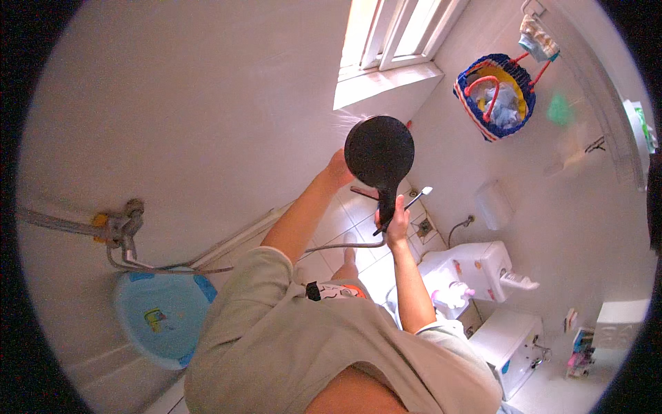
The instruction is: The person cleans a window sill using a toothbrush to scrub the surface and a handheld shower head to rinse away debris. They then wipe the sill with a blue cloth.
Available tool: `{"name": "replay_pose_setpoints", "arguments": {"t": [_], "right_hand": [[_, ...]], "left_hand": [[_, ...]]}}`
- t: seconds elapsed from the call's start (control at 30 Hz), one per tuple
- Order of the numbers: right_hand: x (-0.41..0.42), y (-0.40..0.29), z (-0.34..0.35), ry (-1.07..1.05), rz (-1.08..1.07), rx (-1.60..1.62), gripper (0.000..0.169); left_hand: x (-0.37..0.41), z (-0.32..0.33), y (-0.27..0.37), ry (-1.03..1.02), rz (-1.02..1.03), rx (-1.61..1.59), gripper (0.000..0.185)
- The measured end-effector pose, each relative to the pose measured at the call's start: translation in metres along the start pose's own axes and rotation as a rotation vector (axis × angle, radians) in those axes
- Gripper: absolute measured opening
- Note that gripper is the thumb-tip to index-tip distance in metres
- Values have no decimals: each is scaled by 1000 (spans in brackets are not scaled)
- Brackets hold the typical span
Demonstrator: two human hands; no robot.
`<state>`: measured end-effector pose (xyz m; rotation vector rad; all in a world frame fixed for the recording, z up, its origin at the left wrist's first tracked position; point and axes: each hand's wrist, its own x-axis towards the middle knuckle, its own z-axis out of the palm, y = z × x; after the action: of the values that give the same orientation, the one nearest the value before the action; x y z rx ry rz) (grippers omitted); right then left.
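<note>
My right hand (397, 222) grips the handle of a black handheld shower head (379, 150), whose broad back faces up at me. Fine water jets spray from its upper left edge towards the wall below the window. A slim dark-handled brush with a small white head (426, 191) is also held in this hand, slanting up to the right. From the handle's lower end a grey shower hose (344, 246) runs left behind my body. My left hand (339, 168) reaches out behind the shower head, which hides its fingers; whether it holds anything cannot be seen.
On the left wall is a shower mixer valve (126, 227), with a blue plastic tub (160, 315) below. A toilet cistern (481, 264) and washbasin (509, 336) stand to the right. Beyond are a window (395, 36), a hanging woven bag (494, 98) and a floor drain (424, 227).
</note>
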<state>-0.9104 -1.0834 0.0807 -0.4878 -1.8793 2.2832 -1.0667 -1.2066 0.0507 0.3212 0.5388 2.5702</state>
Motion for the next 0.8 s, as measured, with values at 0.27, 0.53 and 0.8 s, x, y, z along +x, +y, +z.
{"name": "replay_pose_setpoints", "arguments": {"t": [0.27,0.53,0.8], "right_hand": [[95,-14,-37,-179,125,101,63],[173,11,-21,-181,219,193,60],[152,43,21,-201,93,-133,55]], "left_hand": [[108,24,-20,171,-90,-115,40],[79,13,-30,276,-44,450,47],[55,38,-32,844,46,905,25]]}}
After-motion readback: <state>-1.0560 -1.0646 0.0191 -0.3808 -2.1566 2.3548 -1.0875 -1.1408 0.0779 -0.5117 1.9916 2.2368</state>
